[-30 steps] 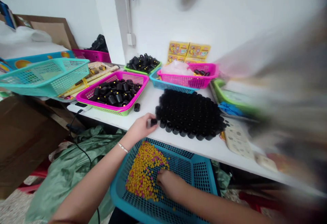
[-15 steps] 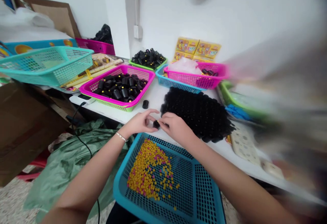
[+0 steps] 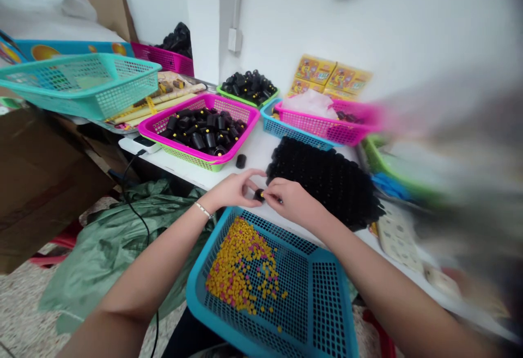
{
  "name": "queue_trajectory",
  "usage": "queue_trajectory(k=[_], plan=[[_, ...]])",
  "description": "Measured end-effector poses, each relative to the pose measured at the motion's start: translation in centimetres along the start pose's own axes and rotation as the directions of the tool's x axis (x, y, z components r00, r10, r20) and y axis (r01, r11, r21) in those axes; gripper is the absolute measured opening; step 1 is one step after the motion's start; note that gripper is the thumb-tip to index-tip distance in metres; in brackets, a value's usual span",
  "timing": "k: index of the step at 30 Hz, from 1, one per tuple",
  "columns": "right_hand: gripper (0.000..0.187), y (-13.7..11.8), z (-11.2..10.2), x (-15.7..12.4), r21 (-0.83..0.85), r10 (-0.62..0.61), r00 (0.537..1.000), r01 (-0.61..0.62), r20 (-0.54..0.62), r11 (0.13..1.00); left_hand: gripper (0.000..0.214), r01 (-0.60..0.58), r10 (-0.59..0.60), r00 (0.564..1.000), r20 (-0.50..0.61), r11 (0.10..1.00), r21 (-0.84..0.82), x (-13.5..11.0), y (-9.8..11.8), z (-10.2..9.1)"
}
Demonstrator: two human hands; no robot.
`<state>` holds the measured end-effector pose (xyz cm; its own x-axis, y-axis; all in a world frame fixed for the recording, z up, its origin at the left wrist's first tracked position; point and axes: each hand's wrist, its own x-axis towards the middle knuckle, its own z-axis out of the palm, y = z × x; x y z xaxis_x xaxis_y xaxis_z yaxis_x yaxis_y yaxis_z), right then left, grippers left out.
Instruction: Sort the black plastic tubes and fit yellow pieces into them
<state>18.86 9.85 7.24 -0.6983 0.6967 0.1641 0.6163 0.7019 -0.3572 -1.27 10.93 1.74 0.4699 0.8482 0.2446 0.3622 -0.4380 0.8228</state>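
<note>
My left hand (image 3: pixel 232 190) holds a short black cylinder (image 3: pixel 259 195) in its fingertips, just above the white table. My right hand (image 3: pixel 291 201) meets it from the other side, pinching at the cylinder's end, where a tiny yellow pellet seems to show. Below both hands sits a blue plastic mesh basket (image 3: pixel 195 292) holding a heap of small yellow and pink pellets (image 3: pixel 241 265). Close beyond my right hand, a dense block of upright black cylinders (image 3: pixel 322 181) stands on the table. One loose black cylinder (image 3: pixel 241 161) stands nearer the baskets.
A magenta-rimmed basket (image 3: pixel 200 102) of black cylinders, a green basket (image 3: pixel 247 88), a pink basket (image 3: pixel 327 123) and a tilted teal basket (image 3: pixel 81 88) crowd the table's back. A green sheet (image 3: pixel 110 254) and a cable lie below the table's front edge.
Over the last second my right hand has moved up from the pellets to the cylinder, joining my left hand. The camera view has swung slightly, shifting the scene right.
</note>
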Motion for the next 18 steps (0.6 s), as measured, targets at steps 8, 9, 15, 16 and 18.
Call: queue_trajectory(k=[8,9,15,16,18], plan=[[0.018,-0.3,-1.0,1.6,-0.009,0.254,0.963,-0.255,0.094,0.967,0.071,-0.006,0.006,1.0,-0.004,1.0,-0.011,-0.1,-0.1,-0.1],[0.019,-0.5,-1.3,1.8,0.018,0.312,0.94,-0.317,0.136,0.948,0.072,-0.005,0.005,1.0,-0.007,1.0,-0.012,-0.1,-0.1,-0.1],[0.013,-0.6,-2.2,2.9,0.238,0.507,0.803,-0.583,0.313,0.777,0.077,0.01,-0.01,1.0,0.002,1.0,-0.027,-0.1,-0.2,-0.1],[0.011,-0.6,-2.2,3.1,0.263,0.513,0.796,-0.596,0.323,0.759,0.077,0.007,-0.007,1.0,0.004,1.0,-0.03,-0.1,-0.2,-0.1],[0.009,-0.5,-2.4,3.6,0.262,0.511,0.79,-0.601,0.338,0.755,0.078,-0.001,0.002,1.0,0.008,0.999,-0.035,-0.1,-0.2,-0.1]])
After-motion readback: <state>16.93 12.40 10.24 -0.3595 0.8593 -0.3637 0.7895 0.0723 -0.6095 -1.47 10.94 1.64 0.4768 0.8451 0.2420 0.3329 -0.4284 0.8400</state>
